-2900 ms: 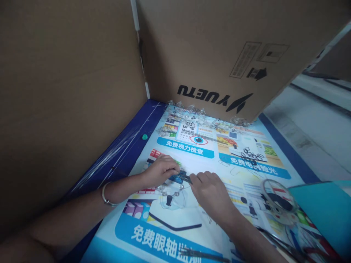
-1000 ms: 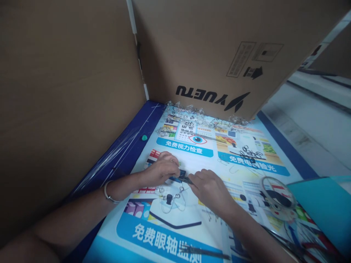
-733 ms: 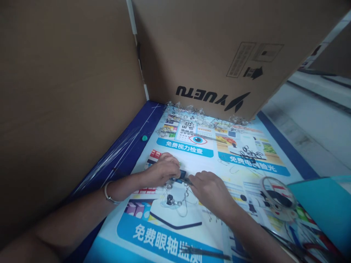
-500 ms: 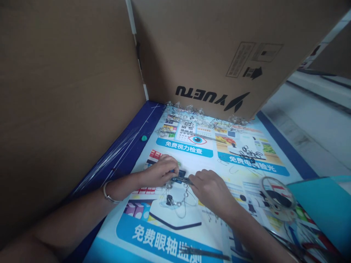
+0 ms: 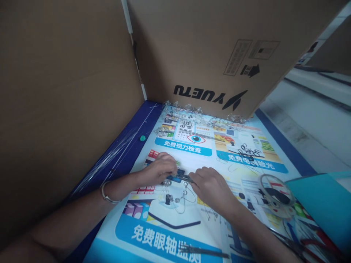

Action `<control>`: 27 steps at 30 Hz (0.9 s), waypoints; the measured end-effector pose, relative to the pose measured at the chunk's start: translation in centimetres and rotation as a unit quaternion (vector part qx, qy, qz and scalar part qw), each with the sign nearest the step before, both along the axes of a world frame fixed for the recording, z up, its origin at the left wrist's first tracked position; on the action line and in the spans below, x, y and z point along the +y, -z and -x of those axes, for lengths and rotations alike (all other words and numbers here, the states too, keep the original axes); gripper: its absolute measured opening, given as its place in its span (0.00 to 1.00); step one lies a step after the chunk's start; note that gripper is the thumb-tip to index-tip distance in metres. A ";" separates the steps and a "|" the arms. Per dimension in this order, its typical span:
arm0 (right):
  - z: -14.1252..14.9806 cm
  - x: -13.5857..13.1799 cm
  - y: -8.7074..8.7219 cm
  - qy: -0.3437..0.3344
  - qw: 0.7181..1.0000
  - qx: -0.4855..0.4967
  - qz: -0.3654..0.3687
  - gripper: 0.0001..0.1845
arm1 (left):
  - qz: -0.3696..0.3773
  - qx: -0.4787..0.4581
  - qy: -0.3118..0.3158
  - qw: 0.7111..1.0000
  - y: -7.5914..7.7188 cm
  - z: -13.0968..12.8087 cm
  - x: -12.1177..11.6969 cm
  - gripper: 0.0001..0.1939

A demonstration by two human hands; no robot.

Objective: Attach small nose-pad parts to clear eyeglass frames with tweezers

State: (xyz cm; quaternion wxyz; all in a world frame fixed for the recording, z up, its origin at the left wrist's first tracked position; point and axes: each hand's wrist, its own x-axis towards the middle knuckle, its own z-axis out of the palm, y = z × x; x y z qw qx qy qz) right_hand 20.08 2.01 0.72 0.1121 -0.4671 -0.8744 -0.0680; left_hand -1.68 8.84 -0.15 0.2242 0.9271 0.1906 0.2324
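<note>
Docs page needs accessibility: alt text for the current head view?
Right hand holds a slim dark tool pointing at the closed left hand, a clear-beaded strand below them, over a printed poster. Cardboard panels stand behind and left; beaded pieces lie along the back.

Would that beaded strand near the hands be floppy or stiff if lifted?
The strand would probably flex, since it curves between its beads. It's likely light, as the beads look small. Their round, shiny surfaces may feel slippery.
</note>
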 end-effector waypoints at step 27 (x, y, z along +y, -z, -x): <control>-0.2 0.1 0.6 -0.027 0.999 -0.023 -0.028 0.06 | -0.048 0.009 0.033 0.998 0.2 -0.2 0.0 0.11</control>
